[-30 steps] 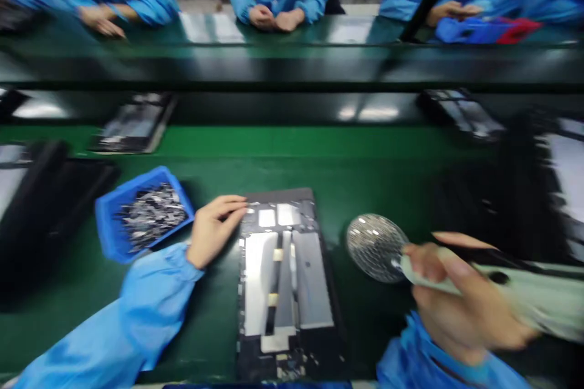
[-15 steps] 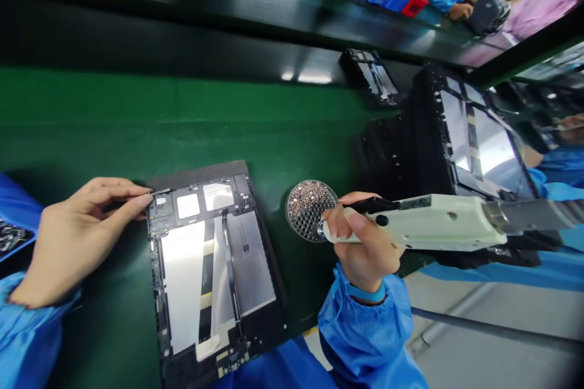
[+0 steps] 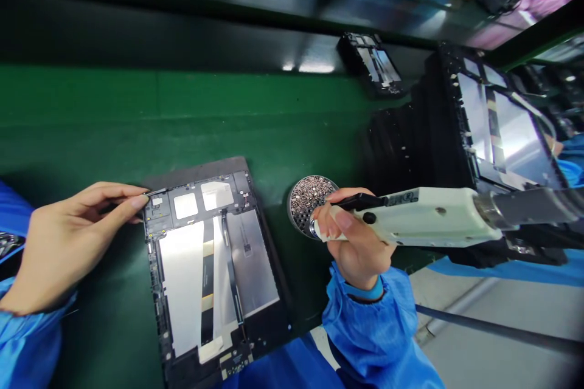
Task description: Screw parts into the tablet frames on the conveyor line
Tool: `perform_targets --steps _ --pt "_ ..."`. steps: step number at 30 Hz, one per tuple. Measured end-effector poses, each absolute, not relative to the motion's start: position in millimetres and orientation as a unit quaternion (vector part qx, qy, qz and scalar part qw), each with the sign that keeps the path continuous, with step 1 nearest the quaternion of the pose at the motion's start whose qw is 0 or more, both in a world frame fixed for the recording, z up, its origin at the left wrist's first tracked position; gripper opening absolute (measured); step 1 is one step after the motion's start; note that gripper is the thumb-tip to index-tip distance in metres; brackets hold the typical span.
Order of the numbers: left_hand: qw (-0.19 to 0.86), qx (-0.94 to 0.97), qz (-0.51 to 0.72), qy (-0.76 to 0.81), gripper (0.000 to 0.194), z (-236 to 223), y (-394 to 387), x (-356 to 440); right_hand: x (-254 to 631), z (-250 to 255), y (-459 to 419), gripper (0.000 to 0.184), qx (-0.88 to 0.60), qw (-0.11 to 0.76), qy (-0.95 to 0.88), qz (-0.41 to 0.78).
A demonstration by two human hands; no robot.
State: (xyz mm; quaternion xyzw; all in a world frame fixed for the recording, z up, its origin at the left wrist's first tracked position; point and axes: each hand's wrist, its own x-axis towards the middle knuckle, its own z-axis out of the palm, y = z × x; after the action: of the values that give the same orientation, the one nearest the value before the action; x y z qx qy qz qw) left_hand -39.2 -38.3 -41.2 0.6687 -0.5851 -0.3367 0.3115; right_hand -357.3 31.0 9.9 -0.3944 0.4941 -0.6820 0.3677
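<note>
Right hand (image 3: pixel 353 237) is gripping an electric screwdriver (image 3: pixel 431 216) at a screw tray (image 3: pixel 310 202) while left-hand fingers (image 3: pixel 123 199) are pinching a tablet frame (image 3: pixel 210 267) corner.

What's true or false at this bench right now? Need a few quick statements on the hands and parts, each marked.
1. The right hand grips a cream electric screwdriver. True.
2. The left hand is on the screwdriver too. False: its fingertips are at the top corner of the opened tablet.
3. A round perforated dish of screws sits beside the tablet. True.
4. The tablet has a lit screen facing up. False: its open interior faces up, showing metal panels and a ribbon cable.
</note>
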Motion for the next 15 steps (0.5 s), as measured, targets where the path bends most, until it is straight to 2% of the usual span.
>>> perform_targets --steps 3,6,11,15 --pt "0.292 0.692 -0.278 -0.599 0.024 -36.9 -38.5 -43.4 -357.9 9.6 30.7 0.012 -0.399 0.365 0.497 -0.679" --pt "0.298 0.688 -0.286 -0.597 0.024 -33.3 -39.6 -46.9 -357.9 8.8 30.7 0.011 -0.405 0.364 0.494 -0.678" --pt "0.293 0.694 -0.334 -0.567 0.032 -17.2 -41.9 -56.2 -356.9 5.9 28.4 0.008 -0.414 0.364 0.494 -0.672" --pt "0.273 0.683 -0.402 -0.545 0.036 -8.1 -48.3 -56.5 -359.9 16.3 29.5 0.011 -0.399 0.332 0.494 -0.697"
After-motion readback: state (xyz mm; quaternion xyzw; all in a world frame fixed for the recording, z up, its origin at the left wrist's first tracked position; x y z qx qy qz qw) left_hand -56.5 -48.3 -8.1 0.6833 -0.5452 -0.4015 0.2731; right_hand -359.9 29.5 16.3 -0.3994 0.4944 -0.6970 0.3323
